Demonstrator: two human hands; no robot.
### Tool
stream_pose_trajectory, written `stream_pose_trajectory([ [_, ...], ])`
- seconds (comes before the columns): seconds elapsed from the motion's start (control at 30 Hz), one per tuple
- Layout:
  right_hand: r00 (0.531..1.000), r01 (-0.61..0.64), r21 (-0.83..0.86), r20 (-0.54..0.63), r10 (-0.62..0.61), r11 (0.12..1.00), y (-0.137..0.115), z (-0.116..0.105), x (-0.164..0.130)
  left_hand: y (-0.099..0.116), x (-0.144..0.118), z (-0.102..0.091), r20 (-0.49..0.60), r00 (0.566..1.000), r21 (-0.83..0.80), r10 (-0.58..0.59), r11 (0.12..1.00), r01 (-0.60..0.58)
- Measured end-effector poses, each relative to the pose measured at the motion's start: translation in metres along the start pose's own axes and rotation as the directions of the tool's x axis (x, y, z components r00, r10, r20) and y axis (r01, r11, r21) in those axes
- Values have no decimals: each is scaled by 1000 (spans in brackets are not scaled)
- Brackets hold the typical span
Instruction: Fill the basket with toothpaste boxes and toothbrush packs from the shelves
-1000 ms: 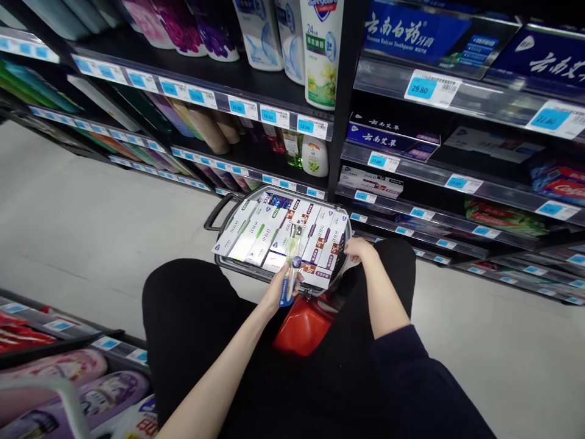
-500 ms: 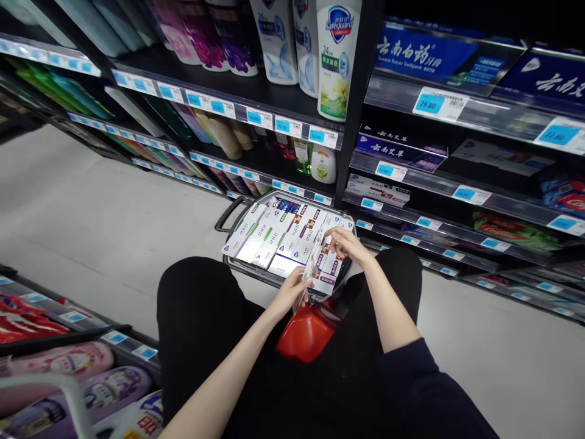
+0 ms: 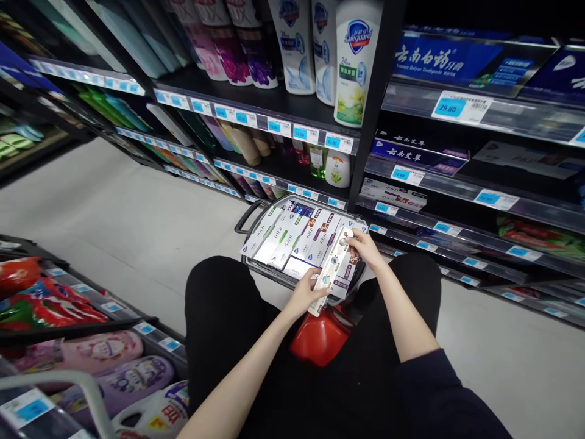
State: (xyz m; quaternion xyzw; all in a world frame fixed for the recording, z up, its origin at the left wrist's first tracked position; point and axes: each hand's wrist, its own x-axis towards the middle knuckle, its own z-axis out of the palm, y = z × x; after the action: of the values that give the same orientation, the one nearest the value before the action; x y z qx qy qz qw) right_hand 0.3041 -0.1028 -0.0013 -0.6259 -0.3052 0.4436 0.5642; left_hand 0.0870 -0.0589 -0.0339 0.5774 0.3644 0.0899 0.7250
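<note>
Head view, aisle floor running 9 to 12 o'clock. Left hand is closing fingers round the near end of a long flat pack, at 6 o'clock of the wire basket. Pack is lying tilted over the toothpaste boxes filling the basket. Right hand is pinching the pack's far end at 2 o'clock. Red base is sitting below. Shelves are standing at 3 o'clock.

You see white boxes with green, purple and dark red stripes at the middle of the frame. The basket under them has a red base. Your trousers are black. Price labels at upper right are light blue on white.
</note>
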Motion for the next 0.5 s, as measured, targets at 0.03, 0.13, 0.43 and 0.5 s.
stream_pose_trajectory([
  [0.03,1000,8,24,-7,-8,1000,1,0,0,1,-1,1,32,999,-35,-37,999,38],
  [0.13,1000,18,97,-5,-18,995,4,-1,2,5,-5,2,138,983,-121,-123,983,140],
  [0.43,991,-7,332,-123,50,943,1,-5,3,6,-7,-4,413,896,-431,-164,832,350],
  [0.5,989,0,345,-139,51,939,0,-6,2,6,-4,-5,431,887,-472,-167,796,379],
])
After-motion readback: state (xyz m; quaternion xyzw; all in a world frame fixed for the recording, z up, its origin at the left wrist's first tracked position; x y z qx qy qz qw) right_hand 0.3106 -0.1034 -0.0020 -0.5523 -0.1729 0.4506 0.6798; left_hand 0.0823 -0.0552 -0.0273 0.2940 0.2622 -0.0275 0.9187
